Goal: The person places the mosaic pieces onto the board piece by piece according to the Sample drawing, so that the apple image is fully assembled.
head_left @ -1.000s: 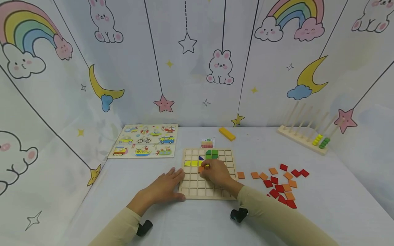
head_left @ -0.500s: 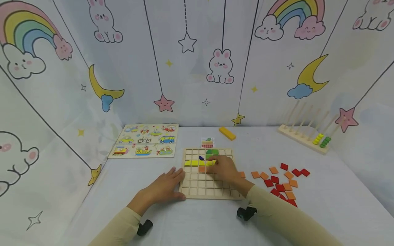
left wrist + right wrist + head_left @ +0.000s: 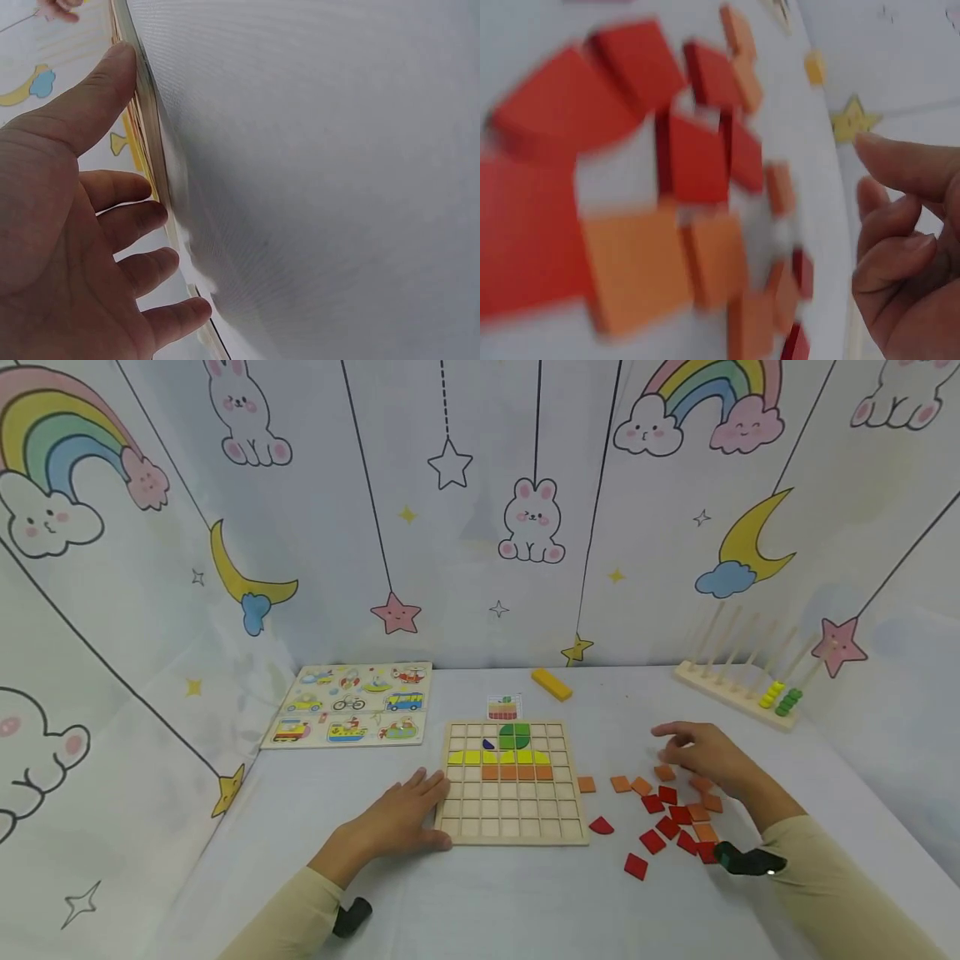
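Note:
A wooden grid board (image 3: 468,829) lies on the white table. It holds a row of yellow pieces (image 3: 473,757), a row of orange tiles (image 3: 517,772) below, rounded green pieces (image 3: 514,736) and a small dark blue piece (image 3: 488,744). My left hand (image 3: 397,814) rests along the board's left edge, fingers spread. In the left wrist view, that hand's fingertips (image 3: 166,214) are right at the wooden edge. My right hand (image 3: 708,760) is over the loose tiles at the right, forefinger stretched out, other fingers loosely bent. Nothing shows between its fingers in the right wrist view (image 3: 900,217).
Loose red tiles (image 3: 667,828) and orange tiles (image 3: 620,784) lie scattered right of the board. Behind it are a small picture card (image 3: 504,707) and a yellow block (image 3: 551,684). A vehicle puzzle (image 3: 348,703) lies back left; a peg stand with beads (image 3: 735,695) stands back right.
My right hand has left the board and moved right, over the loose tiles. The orange row it was covering now shows several tiles. My left hand has stayed at the board's edge.

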`<action>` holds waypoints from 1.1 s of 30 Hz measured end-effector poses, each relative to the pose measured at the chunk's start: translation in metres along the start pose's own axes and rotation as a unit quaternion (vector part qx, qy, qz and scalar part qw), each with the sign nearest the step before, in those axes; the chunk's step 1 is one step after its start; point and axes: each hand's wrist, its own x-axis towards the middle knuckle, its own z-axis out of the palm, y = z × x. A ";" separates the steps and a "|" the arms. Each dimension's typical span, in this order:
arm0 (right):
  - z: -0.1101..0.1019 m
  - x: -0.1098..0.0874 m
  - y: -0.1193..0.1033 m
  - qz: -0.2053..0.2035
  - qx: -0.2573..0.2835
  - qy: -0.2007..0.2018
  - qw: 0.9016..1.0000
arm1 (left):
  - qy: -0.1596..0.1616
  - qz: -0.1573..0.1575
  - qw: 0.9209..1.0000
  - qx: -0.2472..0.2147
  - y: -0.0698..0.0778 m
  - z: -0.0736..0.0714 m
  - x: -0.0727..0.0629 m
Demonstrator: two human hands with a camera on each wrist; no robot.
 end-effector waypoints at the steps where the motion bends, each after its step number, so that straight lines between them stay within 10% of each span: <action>1: -0.004 -0.002 0.007 0.007 0.001 -0.012 1.000 | 0.001 0.000 1.000 0.001 0.000 0.000 0.000; 7: -0.004 -0.006 0.029 0.014 -0.021 -0.056 0.998 | 0.004 0.001 1.000 0.003 -0.001 0.000 0.000; 20: 0.007 -0.001 0.030 -0.046 -0.103 -0.011 0.994 | 0.006 0.004 1.000 0.002 0.001 -0.002 -0.002; 33: 0.009 0.004 0.023 -0.040 0.029 0.061 0.997 | 0.002 -0.003 1.000 -0.001 0.003 -0.003 -0.002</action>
